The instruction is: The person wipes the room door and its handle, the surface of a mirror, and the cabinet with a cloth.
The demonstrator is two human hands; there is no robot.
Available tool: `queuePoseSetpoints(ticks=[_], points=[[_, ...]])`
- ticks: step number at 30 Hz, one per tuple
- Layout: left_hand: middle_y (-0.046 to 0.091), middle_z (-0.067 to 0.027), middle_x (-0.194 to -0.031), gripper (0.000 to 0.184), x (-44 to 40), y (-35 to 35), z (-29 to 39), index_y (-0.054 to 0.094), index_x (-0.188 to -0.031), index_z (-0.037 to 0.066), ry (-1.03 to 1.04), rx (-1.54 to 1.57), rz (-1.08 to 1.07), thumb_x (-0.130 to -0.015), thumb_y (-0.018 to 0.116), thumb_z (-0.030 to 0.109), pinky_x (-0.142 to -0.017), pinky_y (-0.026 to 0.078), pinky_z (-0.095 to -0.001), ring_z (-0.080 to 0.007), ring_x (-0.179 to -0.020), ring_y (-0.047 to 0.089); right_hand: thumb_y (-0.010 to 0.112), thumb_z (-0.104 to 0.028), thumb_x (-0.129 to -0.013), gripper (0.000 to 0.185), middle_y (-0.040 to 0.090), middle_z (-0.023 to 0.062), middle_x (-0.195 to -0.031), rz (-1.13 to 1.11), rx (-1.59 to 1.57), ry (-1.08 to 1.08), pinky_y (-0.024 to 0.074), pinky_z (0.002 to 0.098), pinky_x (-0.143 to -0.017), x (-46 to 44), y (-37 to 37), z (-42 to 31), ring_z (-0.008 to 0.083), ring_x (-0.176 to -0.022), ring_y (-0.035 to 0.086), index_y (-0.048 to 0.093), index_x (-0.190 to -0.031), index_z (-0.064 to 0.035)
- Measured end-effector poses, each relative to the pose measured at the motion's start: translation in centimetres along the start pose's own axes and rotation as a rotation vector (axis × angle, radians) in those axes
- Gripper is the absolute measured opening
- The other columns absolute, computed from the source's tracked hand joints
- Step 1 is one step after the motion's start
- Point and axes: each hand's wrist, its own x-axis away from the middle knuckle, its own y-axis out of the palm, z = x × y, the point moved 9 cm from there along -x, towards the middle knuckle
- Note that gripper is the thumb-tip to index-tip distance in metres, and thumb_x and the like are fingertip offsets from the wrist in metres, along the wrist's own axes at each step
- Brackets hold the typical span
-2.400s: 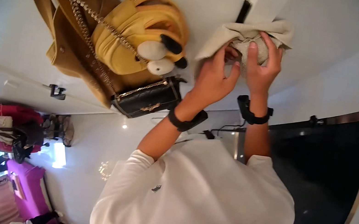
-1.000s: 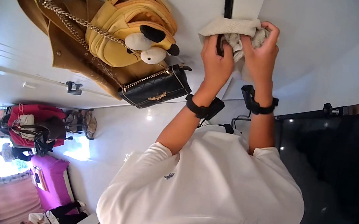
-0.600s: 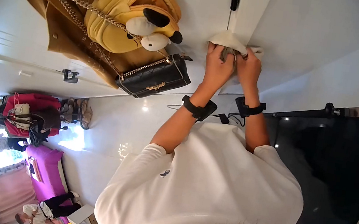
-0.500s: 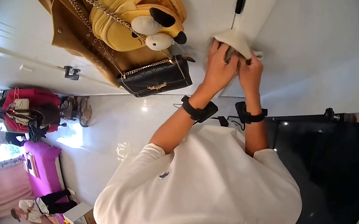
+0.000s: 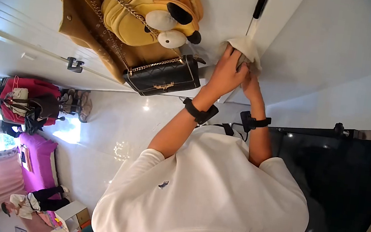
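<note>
A cream fabric item is bunched against the white surface at the top middle; its folds hide whether it is a hat, a pouch or a cloth. My left hand grips it from the near left side, fingers curled over its edge. Close beside, my right hand is closed at its lower right side, its fingertips partly hidden by the fabric and the left hand. Each wrist wears a black strapped device.
At upper left hang a yellow plush backpack, a brown bag with a chain, and a black quilted handbag. A black handle is above my hands. A dark glossy panel stands right. Another person is at lower left.
The view has shifted slightly. My right hand has turned and moved in closer under the left, and the cream fabric now stands up more rounded.
</note>
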Motion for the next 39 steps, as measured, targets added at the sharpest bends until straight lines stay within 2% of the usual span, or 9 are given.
queuePoseSetpoints(ticks=[9,12,16,18,22,24,29,34,39], points=[[0.062,-0.0217,-0.107,0.035,-3.7,-3.8,5.0,0.058,-0.117,0.0,0.176,0.035,0.149,-0.083,0.063,0.006,-0.086,0.049,-0.0427,-0.0433,-0.098,0.059,0.055,-0.009,-0.092,0.019,0.068,0.0187,-0.083,0.148,-0.14,-0.183,0.0497,0.035,-0.075,0.7,-6.3,-12.1,0.0231,-0.078,0.065,0.063,-0.097,0.0073],[0.064,-0.0209,-0.101,0.031,-4.9,-4.5,6.1,0.06,-0.112,0.0,0.2,0.064,0.184,-0.082,0.065,0.005,-0.082,0.05,-0.0416,-0.0427,-0.092,0.061,0.055,-0.008,-0.09,0.018,0.067,0.019,-0.08,0.216,-0.085,-0.384,0.0487,0.035,-0.07,0.0,-7.4,-14.6,0.023,-0.073,0.063,0.063,-0.095,0.0076],[0.065,-0.0216,-0.102,0.031,-3.7,-3.3,3.0,0.06,-0.112,0.0,0.188,0.036,0.199,-0.082,0.066,0.006,-0.083,0.05,-0.042,-0.0427,-0.095,0.062,0.055,-0.002,-0.084,0.013,0.066,0.0199,-0.075,0.139,-0.048,-0.26,0.0482,0.0383,-0.064,-1.4,-4.3,-11.5,0.0243,-0.067,0.063,0.065,-0.088,0.006],[0.064,-0.0229,-0.105,0.03,-2.6,-2.1,0.4,0.06,-0.112,0.0,0.055,0.02,0.17,-0.082,0.063,0.006,-0.082,0.05,-0.0439,-0.043,-0.098,0.061,0.057,-0.002,-0.084,0.015,0.068,0.0206,-0.082,0.151,-0.077,-0.279,0.0497,0.0402,-0.068,-1.1,-1.2,-6.4,0.03,-0.074,0.066,0.067,-0.092,0.0048],[0.065,-0.0238,-0.105,0.033,-1.6,-1.0,-2.0,0.059,-0.115,0.0,-0.084,0.092,0.093,-0.084,0.061,0.01,-0.085,0.049,-0.0451,-0.0433,-0.099,0.062,0.062,-0.007,-0.085,0.023,0.071,0.022,-0.1,0.364,0.085,-0.554,0.0518,0.0416,-0.081,1.3,-3.6,-11.8,0.0391,-0.094,0.068,0.069,-0.105,0.0021],[0.063,-0.0252,-0.11,0.033,-2.0,-1.7,-0.2,0.058,-0.114,-0.001,-0.153,0.138,0.104,-0.083,0.062,0.01,-0.087,0.048,-0.0454,-0.0433,-0.101,0.061,0.065,-0.01,-0.086,0.028,0.07,0.0225,-0.105,0.399,-0.013,-0.333,0.0511,0.0401,-0.087,1.1,-5.2,-12.7,0.0402,-0.098,0.066,0.068,-0.111,0.0009],[0.056,-0.0207,-0.124,0.042,-3.8,-5.2,10.0,0.056,-0.122,-0.002,0.226,0.079,0.287,-0.082,0.063,0.009,-0.095,0.046,-0.0432,-0.0422,-0.113,0.054,0.065,-0.017,-0.092,0.024,0.07,0.0053,-0.094,0.235,-0.448,-0.506,0.0514,0.0286,-0.073,0.6,-9.3,-21.4,0.0117,-0.083,0.063,0.065,-0.104,0.0043],[0.055,-0.0168,-0.124,0.046,-8.4,-7.2,17.9,0.058,-0.12,0.001,0.522,-0.188,0.403,-0.076,0.067,0.01,-0.096,0.045,-0.0451,-0.0385,-0.114,0.051,0.063,-0.022,-0.095,0.024,0.062,0.0001,-0.077,0.42,-0.155,-0.708,0.0465,0.0262,-0.059,-0.1,-12.3,-26.4,0.0082,-0.07,0.057,0.062,-0.092,0.0025],[0.055,-0.0142,-0.124,0.043,-9.2,-6.4,15.9,0.062,-0.113,0.003,0.441,-0.362,0.323,-0.071,0.069,0.01,-0.094,0.046,-0.045,-0.0365,-0.115,0.05,0.067,-0.024,-0.093,0.026,0.062,-0.001,-0.071,0.341,-0.521,-0.438,0.0441,0.0233,-0.059,-2.3,-8.9,-17.1,0.0064,-0.065,0.056,0.063,-0.092,0.0019]])
